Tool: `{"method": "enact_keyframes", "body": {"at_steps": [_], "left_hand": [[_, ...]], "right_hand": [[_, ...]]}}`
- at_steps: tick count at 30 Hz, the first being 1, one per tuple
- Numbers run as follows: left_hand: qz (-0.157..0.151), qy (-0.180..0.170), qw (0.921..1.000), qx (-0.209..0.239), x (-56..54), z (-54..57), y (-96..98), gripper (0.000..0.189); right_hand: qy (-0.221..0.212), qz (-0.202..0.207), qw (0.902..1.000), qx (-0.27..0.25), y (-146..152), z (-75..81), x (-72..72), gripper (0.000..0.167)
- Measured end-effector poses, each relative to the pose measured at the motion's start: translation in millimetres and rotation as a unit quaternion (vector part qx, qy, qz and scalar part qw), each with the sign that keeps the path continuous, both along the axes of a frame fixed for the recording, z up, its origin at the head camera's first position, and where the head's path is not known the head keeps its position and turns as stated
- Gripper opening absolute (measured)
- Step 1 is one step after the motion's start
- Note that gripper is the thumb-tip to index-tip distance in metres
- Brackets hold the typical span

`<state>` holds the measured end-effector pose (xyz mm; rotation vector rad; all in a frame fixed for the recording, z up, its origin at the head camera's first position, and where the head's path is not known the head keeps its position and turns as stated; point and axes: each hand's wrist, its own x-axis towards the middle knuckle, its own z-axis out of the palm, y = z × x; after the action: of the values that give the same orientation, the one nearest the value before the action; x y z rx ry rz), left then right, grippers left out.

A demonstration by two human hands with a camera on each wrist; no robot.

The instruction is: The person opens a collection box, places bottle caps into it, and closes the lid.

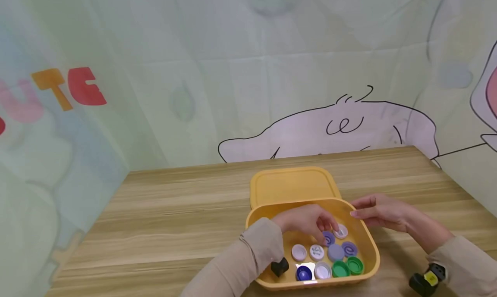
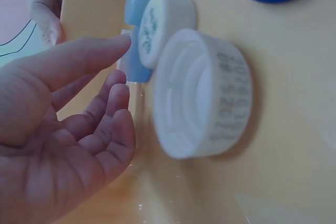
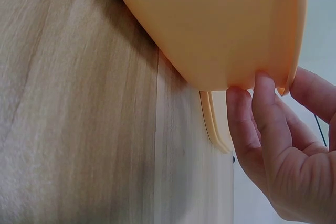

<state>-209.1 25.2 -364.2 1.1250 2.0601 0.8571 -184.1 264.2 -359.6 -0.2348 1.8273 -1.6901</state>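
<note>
A yellow plastic box (image 1: 374, 249) holds several bottle caps. My left hand (image 1: 308, 219) reaches over its near side into it, thumb and fingers loosely bent beside a purple spiral cap (image 1: 328, 238) and a white cap (image 1: 341, 231). In the left wrist view, a gap shows between thumb and fingertips, with a white cap (image 2: 202, 95) bearing printed digits close by. At the far right corner, my right hand (image 1: 382, 213) grips the box rim, its thumb at the rim and fingers against the outer wall in the right wrist view.
Behind the box lies its yellow lid (image 1: 293, 187) on the wooden table (image 1: 167, 228). Inside, two green caps (image 1: 341, 269), a dark blue cap (image 1: 304, 273) and a printed white cap (image 1: 316, 252) lie toward the near side. A printed cloth backdrop (image 1: 186, 73) stands beyond the table.
</note>
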Motion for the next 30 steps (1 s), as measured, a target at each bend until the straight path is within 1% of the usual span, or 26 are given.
{"method": "enact_keyframes", "body": {"at_steps": [5,8,11,14,19,22,24,27,30], "left_hand": [[0.008,0.012,0.9999,-0.003,0.3,5.1,-0.7,0.032],[0.015,0.026,0.9995,-0.012,0.1,11.2,-2.2,0.03],[0.021,0.041,0.9989,-0.008,-1.0,21.2,-4.1,0.029],[0.024,0.053,0.9983,0.006,-2.4,33.3,-8.2,0.029],[0.041,0.066,0.9968,0.019,-2.4,53.8,-24.5,0.028],[0.069,0.075,0.9945,0.023,-3.5,64.3,-38.3,0.027],[0.097,0.083,0.9917,0.019,-4.7,69.5,-48.9,0.025],[0.136,0.093,0.9861,0.019,-8.0,72.5,-66.5,0.023],[0.167,0.103,0.98,0.032,-12.4,71.0,-85.1,0.023]], "right_hand": [[0.01,0.002,0.9999,0.003,0,-1.9,0.4,0.044],[0.01,0.0,0.9999,0.013,0,-3.1,0.3,0.045],[0.012,0.001,0.9998,0.019,0,-3.2,-0.4,0.047],[0.016,0.005,0.9996,0.022,0,-2.5,-1.5,0.047],[0.016,0.009,0.9992,0.036,0,-0.4,-2.6,0.047],[0.024,0.017,0.9986,0.043,0,0.9,-3.5,0.047],[0.031,0.024,0.9981,0.046,0,2.1,-4.2,0.047],[0.036,0.029,0.9975,0.053,0,4.2,-5.2,0.048],[0.034,0.022,0.9969,0.067,1,7.0,-6.3,0.05]]}}
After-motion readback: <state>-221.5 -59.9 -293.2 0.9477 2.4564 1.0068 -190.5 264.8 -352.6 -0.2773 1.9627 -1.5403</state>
